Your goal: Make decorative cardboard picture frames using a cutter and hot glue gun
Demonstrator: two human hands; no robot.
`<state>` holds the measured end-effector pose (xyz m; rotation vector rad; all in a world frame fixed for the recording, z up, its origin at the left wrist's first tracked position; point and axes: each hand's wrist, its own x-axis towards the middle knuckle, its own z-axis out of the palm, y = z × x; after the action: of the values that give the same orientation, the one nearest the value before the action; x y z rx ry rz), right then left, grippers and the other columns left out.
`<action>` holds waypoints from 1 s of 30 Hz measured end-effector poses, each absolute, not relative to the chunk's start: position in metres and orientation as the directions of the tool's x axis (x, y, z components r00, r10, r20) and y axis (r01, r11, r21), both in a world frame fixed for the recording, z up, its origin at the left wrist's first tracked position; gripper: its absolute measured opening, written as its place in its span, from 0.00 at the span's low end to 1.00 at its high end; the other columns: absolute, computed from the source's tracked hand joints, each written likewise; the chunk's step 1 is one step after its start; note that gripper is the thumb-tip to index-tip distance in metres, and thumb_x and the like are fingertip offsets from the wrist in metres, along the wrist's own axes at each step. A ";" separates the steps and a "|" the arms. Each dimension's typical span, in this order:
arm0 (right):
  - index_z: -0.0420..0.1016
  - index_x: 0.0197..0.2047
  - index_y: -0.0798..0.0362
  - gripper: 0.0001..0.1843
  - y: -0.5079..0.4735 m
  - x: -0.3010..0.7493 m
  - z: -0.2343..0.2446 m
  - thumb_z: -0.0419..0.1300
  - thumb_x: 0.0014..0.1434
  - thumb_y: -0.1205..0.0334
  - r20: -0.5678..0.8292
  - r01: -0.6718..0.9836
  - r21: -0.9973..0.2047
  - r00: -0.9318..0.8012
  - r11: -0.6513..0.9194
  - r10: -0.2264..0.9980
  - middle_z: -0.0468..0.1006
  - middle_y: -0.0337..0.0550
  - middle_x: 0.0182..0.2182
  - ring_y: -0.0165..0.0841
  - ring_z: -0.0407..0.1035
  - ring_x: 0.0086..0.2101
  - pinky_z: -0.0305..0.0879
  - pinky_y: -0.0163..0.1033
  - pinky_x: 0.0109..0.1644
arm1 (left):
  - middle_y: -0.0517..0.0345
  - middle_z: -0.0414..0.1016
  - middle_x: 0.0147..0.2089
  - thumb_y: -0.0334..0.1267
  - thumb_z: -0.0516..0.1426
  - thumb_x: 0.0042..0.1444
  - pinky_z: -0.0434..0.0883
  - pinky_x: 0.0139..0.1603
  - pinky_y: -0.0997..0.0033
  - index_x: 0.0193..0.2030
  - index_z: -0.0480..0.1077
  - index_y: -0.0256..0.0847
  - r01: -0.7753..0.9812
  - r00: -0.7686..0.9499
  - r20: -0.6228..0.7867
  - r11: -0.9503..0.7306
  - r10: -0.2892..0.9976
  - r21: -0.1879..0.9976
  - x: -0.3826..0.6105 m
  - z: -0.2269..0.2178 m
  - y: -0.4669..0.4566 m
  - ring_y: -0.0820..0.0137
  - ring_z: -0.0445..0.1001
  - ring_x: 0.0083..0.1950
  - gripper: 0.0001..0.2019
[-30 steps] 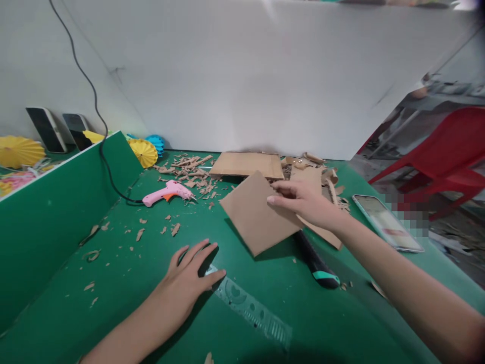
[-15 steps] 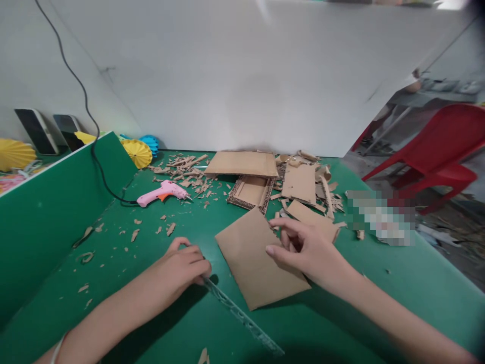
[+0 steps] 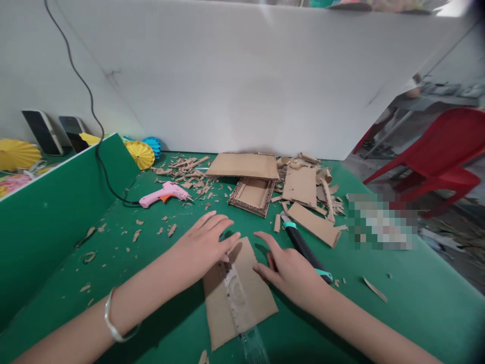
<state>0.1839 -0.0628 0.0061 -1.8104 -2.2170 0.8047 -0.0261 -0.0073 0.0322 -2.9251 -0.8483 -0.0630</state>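
My left hand [image 3: 206, 242] grips the upper end of a clear plastic ruler [image 3: 235, 293], which lies lengthwise over a brown cardboard piece [image 3: 255, 296]. The ruler's lower end, blurred, sticks out past the cardboard's near edge. At the cardboard's right edge is my right hand [image 3: 290, 270], its thumb and forefinger spread apart with nothing between them. Whether the thumb touches the cardboard I cannot tell. Partly hidden behind this hand lies a black and teal utility knife [image 3: 301, 242].
A pink glue gun [image 3: 164, 193] with a black cord lies at the left. A shallow cardboard tray [image 3: 235, 201], flat cardboard pieces [image 3: 300, 184] and many scraps lie toward the white wall [image 3: 250, 76]. A green divider [image 3: 68, 202] stands left; a red chair [image 3: 435, 146] is beyond the table.
My left hand has moved right and brought the ruler onto the cardboard. The cardboard has turned and come nearer me. My right hand has shifted down slightly, and the utility knife is now uncovered.
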 end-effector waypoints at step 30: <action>0.41 0.66 0.58 0.57 -0.052 0.198 0.000 0.56 0.43 0.33 -0.154 0.773 -0.431 -0.571 0.465 0.806 0.48 0.54 0.64 0.47 0.38 0.62 0.44 0.55 0.61 | 0.40 0.23 0.68 0.72 0.48 0.37 0.38 0.65 0.45 0.66 0.34 0.34 0.706 0.706 -0.304 -0.666 0.639 0.241 -0.014 0.002 -0.029 0.50 0.24 0.67 0.58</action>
<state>0.1984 -0.0525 0.0004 -1.4189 -2.6270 0.7160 -0.0138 -0.0289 0.0019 -3.2133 -1.3129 0.3431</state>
